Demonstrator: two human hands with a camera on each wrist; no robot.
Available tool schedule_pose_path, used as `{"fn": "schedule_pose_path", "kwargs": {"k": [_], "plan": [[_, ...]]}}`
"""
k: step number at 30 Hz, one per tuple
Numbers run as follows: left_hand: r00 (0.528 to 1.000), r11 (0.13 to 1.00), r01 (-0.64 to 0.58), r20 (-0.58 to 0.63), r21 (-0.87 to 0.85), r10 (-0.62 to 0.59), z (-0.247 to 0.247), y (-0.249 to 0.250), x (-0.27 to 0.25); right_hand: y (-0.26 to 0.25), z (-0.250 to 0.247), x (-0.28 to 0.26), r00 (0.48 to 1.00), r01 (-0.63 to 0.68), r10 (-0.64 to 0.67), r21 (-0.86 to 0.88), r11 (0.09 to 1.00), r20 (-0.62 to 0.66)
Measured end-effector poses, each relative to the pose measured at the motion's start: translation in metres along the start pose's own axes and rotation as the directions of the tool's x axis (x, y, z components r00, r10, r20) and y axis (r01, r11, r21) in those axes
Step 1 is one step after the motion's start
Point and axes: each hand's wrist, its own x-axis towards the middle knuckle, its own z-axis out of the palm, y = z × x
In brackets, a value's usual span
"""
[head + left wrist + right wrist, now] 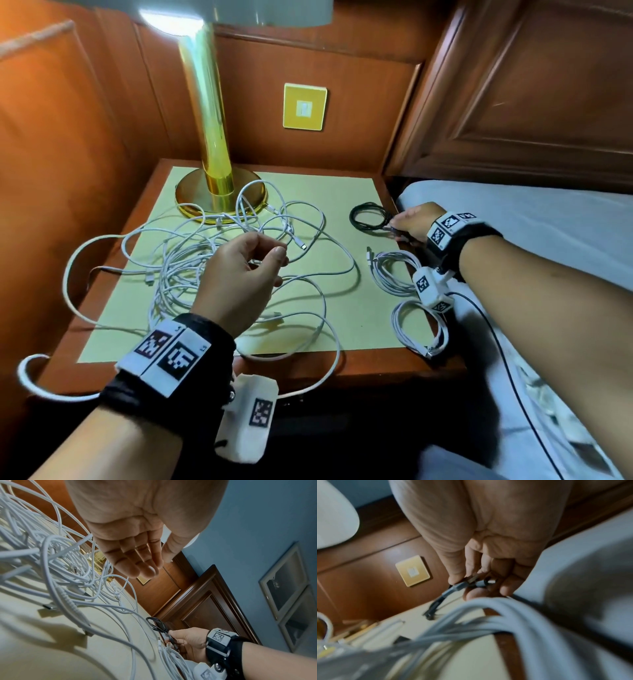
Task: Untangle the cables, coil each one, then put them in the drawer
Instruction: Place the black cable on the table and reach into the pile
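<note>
A tangle of white cables (212,260) sprawls over the left and middle of the nightstand (376,363), some loops hanging off its left and front edges. My left hand (270,251) hovers just above the tangle, fingers relaxed; in the left wrist view the left hand (157,565) holds nothing. A small black coiled cable (353,217) lies at the back right. My right hand (397,228) pinches its end, and the right wrist view shows the plug between thumb and fingers (471,586). Two coiled white cables (394,270) (418,329) lie along the right edge.
A brass lamp (212,192) stands at the back left, cable loops lying against its base. A pale yellow mat (342,205) covers the nightstand top. The bed (548,222) adjoins the right side. Wood panelling with a gold switch plate (304,107) is behind. No drawer shows.
</note>
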Motion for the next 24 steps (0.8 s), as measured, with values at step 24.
{"fn": "schedule_pose_path", "kwargs": {"k": [24], "plan": [[0.992, 0.861, -0.116, 0.022, 0.496, 0.121, -0.08, -0.004, -0.063, -0.076, 0.038, -0.267, 0.983, 0.175, -0.182, 0.491, 0.853, -0.034]]}}
